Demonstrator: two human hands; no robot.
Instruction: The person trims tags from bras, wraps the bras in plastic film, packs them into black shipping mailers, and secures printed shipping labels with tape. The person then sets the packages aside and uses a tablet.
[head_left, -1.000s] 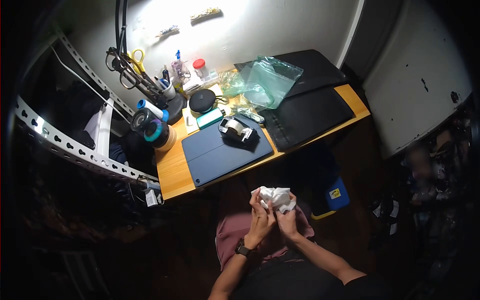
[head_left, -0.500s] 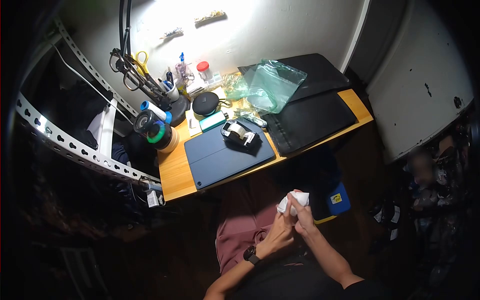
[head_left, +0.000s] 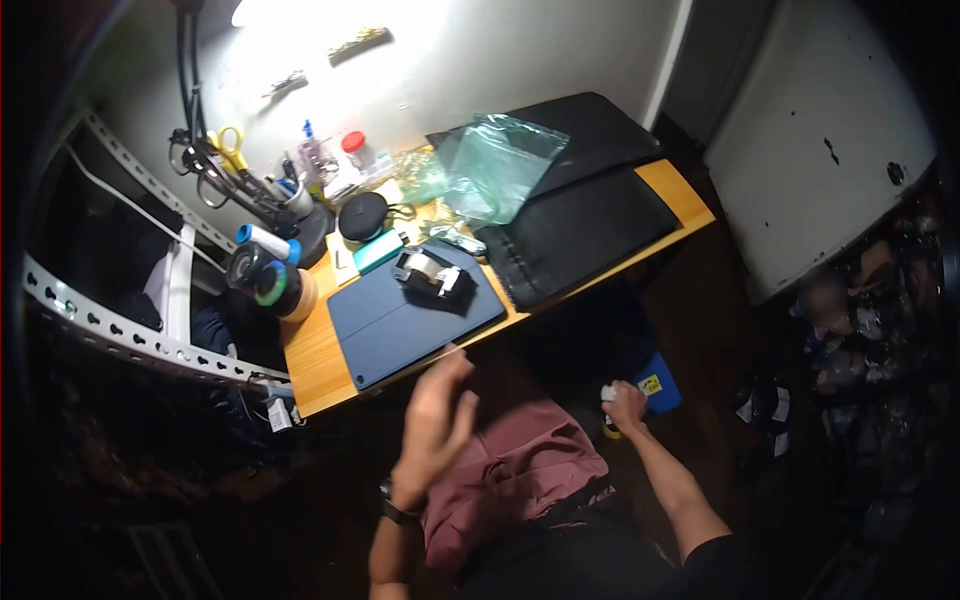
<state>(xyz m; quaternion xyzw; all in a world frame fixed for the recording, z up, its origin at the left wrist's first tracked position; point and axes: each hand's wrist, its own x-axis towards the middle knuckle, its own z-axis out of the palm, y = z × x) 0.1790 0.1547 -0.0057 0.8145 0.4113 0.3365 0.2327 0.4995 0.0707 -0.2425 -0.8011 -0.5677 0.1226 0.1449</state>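
Note:
My left hand (head_left: pixel 432 425), slightly blurred, is raised near the front edge of the desk. Its fingers are extended and apart from the thumb, with nothing in them. Closest to it is the dark blue tablet case (head_left: pixel 400 330), on which a black tape dispenser (head_left: pixel 435 275) stands. Lower right, beyond my knees, my right hand (head_left: pixel 627 408) is closed around a crumpled wad of white tissue (head_left: pixel 608 393); only part of the wad shows. Just beside that hand is a blue box-like object (head_left: pixel 664 385) with a yellow label.
On the wooden desk (head_left: pixel 312 385) lie a black sleeve (head_left: pixel 580 240), a green plastic bag (head_left: pixel 500 165), a round black case (head_left: pixel 362 216) and a teal box (head_left: pixel 378 252). A black lamp arm (head_left: pixel 190 80) rises at the left. A white metal shelf frame (head_left: pixel 120 335) borders the left side.
My hands were together on the white wad and have separated. The left let go and moved left and up toward the desk; the right carried the wad slightly right. The view shifted, too.

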